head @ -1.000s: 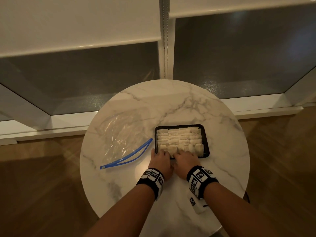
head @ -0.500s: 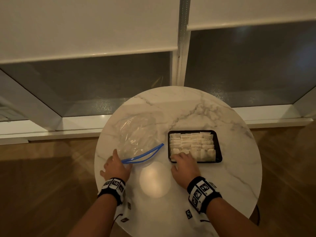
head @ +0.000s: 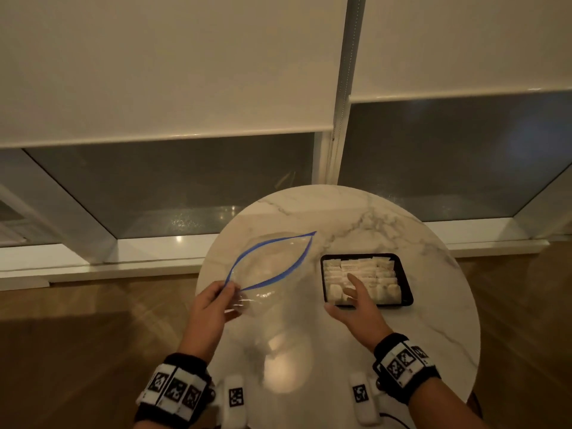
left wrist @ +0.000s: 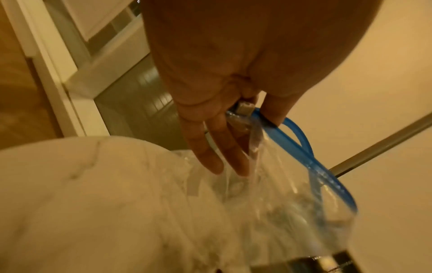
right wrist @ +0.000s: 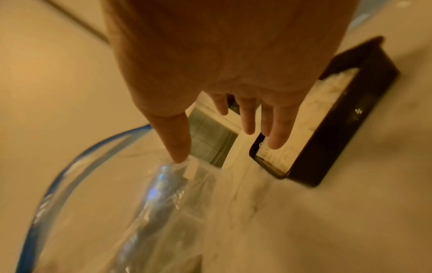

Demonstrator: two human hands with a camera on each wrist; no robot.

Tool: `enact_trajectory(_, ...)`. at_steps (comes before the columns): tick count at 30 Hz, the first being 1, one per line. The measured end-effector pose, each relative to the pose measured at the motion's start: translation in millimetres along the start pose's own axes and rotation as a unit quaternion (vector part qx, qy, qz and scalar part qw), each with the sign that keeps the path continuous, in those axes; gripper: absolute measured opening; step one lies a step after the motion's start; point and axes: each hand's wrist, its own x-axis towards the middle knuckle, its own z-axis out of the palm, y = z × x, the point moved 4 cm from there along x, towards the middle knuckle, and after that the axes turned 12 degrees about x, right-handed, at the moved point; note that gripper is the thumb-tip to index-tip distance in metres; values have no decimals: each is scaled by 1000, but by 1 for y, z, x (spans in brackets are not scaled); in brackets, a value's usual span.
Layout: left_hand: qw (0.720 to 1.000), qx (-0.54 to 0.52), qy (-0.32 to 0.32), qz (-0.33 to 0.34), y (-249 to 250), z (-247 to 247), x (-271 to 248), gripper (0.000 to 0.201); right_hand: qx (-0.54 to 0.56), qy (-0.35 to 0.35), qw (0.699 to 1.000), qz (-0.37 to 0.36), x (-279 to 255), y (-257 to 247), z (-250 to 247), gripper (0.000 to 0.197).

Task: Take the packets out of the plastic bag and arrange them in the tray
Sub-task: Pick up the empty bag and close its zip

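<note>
My left hand (head: 216,300) pinches one end of the blue zip rim of the clear plastic bag (head: 272,267) and holds it up off the table, mouth open; I see no packet inside. The left wrist view shows thumb and fingers (left wrist: 233,147) on the blue rim (left wrist: 297,146). A black tray (head: 405,292) at the right of the round marble table holds several white packets (head: 362,274) in rows. My right hand (head: 353,300) hovers with fingers spread above the tray's near left corner, holding nothing. In the right wrist view the tray (right wrist: 346,118) lies under the fingers (right wrist: 278,127).
The round marble table (head: 356,218) stands against a low window with white roller blinds (head: 185,72). Wooden floor (head: 77,351) surrounds the table on both sides. A bright light reflection (head: 284,363) lies on the near part of the tabletop.
My left hand left the tray, reached the bag's blue rim, gripped it and lifted the bag with its mouth open. My right hand rose from the tray's near edge.
</note>
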Motion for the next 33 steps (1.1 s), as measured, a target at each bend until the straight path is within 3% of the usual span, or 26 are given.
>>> enact_trajectory(2,995,-86,-39,-19,14,5,-13,24,155,-18,986,60,-5,-1,9,103)
enact_trajectory(6,965,-221,-121,-74,26,18,-25,26,417,-71,899,112,-13,-7,36,99)
enact_trajectory(11,920,-303,-192,-155,24,23,-36,35,508,-19,853,120,-25,-17,34,93)
enact_trajectory(15,904,-310,-228,-183,18,31,-46,45,533,-51,836,115,-48,-19,32,46)
enact_trajectory(18,939,-219,-207,-164,12,34,-48,45,529,-31,845,74,-53,-10,21,35)
enact_trajectory(21,982,-24,-145,-118,11,28,-49,58,470,18,882,1,-50,-10,-5,28)
enact_trajectory(23,986,95,-111,-74,17,25,-52,61,431,40,901,-34,-47,-15,-20,28)
enact_trajectory(26,986,120,-115,-17,36,35,-60,53,385,28,921,-60,-44,-26,-29,26)
enact_trajectory(29,982,129,-133,31,55,59,-66,67,312,6,948,-70,-48,-37,-34,28)
enact_trajectory(33,990,119,-67,33,63,96,-72,36,278,-25,959,-51,-56,-38,-63,67)
